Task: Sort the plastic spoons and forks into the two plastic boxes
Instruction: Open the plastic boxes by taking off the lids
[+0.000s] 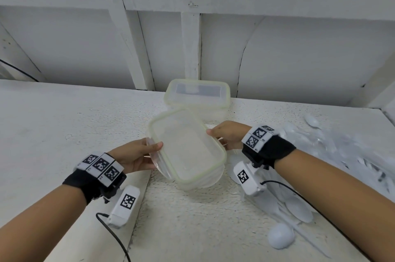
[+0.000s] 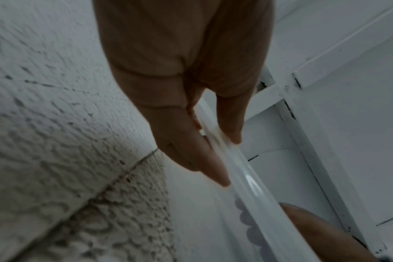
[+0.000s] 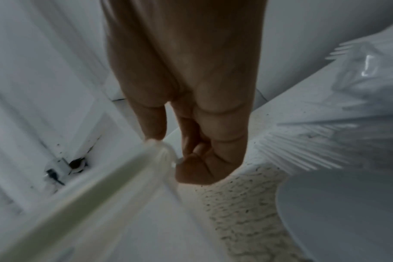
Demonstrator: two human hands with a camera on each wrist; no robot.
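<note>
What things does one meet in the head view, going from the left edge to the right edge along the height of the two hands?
Left hand → held plastic box with its lid on → right hand → pile of plastic spoons and forks.

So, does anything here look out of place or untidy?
Yes. The near box sits tilted, gripped at opposite edges by the left hand and right hand. The spoons and forks lie in a loose unsorted heap to the right, partly under the right arm.
</note>
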